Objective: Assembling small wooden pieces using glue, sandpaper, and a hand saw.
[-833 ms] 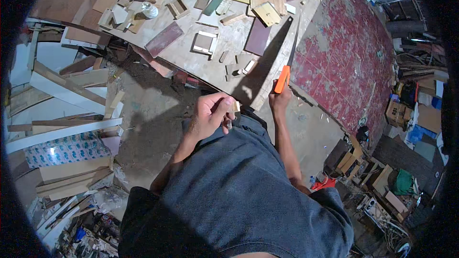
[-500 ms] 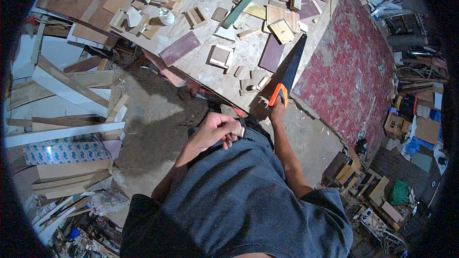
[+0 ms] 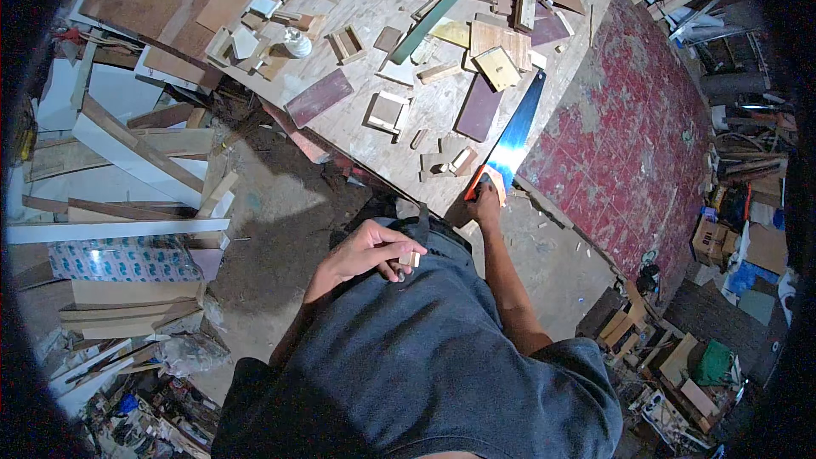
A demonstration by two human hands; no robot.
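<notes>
My left hand (image 3: 368, 251) is closed on a small pale wood block (image 3: 412, 259) in front of my dark shirt. My right hand (image 3: 484, 202) grips the orange-and-black handle of a hand saw (image 3: 518, 131) at the table's (image 3: 450, 195) near right corner. The saw's blade points away from me along the table's right side, catching bright light. Beside it lie a maroon board (image 3: 476, 110), a small wood piece with a white edge (image 3: 387, 112) and several small offcuts (image 3: 442, 166).
A green strip (image 3: 438, 15), a white roundish object (image 3: 297, 42) and several boxes and boards share the table. Piled boards (image 3: 136, 153) fill the left side. A worn red panel (image 3: 620, 144) is at right, with clutter (image 3: 714, 234) beyond and more below.
My right hand has moved slightly down and left, and the saw has turned to show its lit blade. My left hand, still holding the block, has moved lower and left in the view.
</notes>
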